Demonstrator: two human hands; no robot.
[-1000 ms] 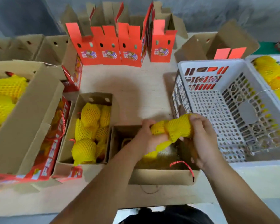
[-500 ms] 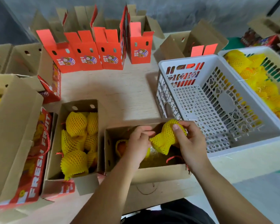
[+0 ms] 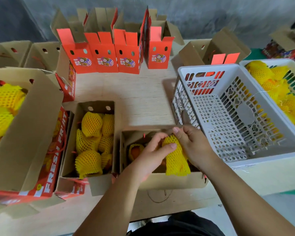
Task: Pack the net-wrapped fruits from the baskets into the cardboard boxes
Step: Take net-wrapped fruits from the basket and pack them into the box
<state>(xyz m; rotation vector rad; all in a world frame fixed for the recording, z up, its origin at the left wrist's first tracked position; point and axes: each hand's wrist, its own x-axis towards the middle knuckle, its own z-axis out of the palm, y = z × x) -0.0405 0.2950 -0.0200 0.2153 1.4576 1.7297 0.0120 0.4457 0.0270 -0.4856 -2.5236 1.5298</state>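
Work surface is a pale wood-grain table [image 3: 134, 99] filling most of the frame, set against a grey, mottled wall [image 3: 211, 17] along the top edge. Low centre: an open cardboard box [image 3: 169, 182] stands on the table, with one netted fruit [image 3: 136, 150] lying at its left end, orange skin showing through the net's opening. Both hands are over this box. The left hand [image 3: 153, 155] has fingers and thumb curled against the left side of a yellow net-wrapped fruit [image 3: 176, 159]; the right hand [image 3: 192, 145] pinches the net's upper end between thumb and fingertips. The fruit stands upright in the right half of the box, its lower end inside. Just left, a second open box [image 3: 92, 106] is filled with netted fruit. At the left edge a larger box [image 3: 32, 133], printed "FRESH FRUIT" on its red side, also holds netted fruit. Upper centre: a row of red cartons [image 3: 109, 55] stands upright with flaps raised; plain brown cartons sit at upper left. Right of centre, a white plastic basket [image 3: 211, 70] touches the box's far right corner; only stray fibres show on its floor. A second basket [image 3: 269, 63] at the right edge holds netted fruit. A green floor strip [image 3: 257, 53] shows at upper right.
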